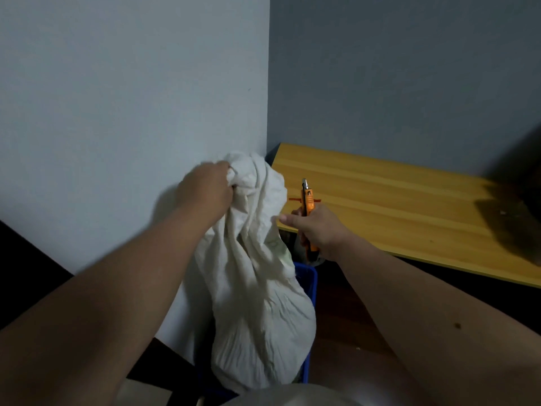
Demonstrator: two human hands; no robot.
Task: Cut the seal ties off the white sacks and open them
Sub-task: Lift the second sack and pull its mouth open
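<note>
White sack (pixel 257 303) bunched at its top in the left hand (pixel 206 190); right hand (pixel 317 230) grips orange-handled cutters (pixel 308 200), tip up.

The white sack (pixel 257 303) is wrinkled cloth, full at the bottom, standing upright with its gathered top bunched; orange cutters (pixel 308 200) point upward beside it.

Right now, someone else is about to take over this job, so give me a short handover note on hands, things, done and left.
Left hand grips the gathered top of the white sack, holding it up over the blue bin.
Right hand holds the orange cutters, tips up, beside the sack and apart from it.
An orange tie appears to lie on the wooden table.
Done: the tie looks cut off.
Left: open the sack's mouth; other sacks are not in view.
</note>
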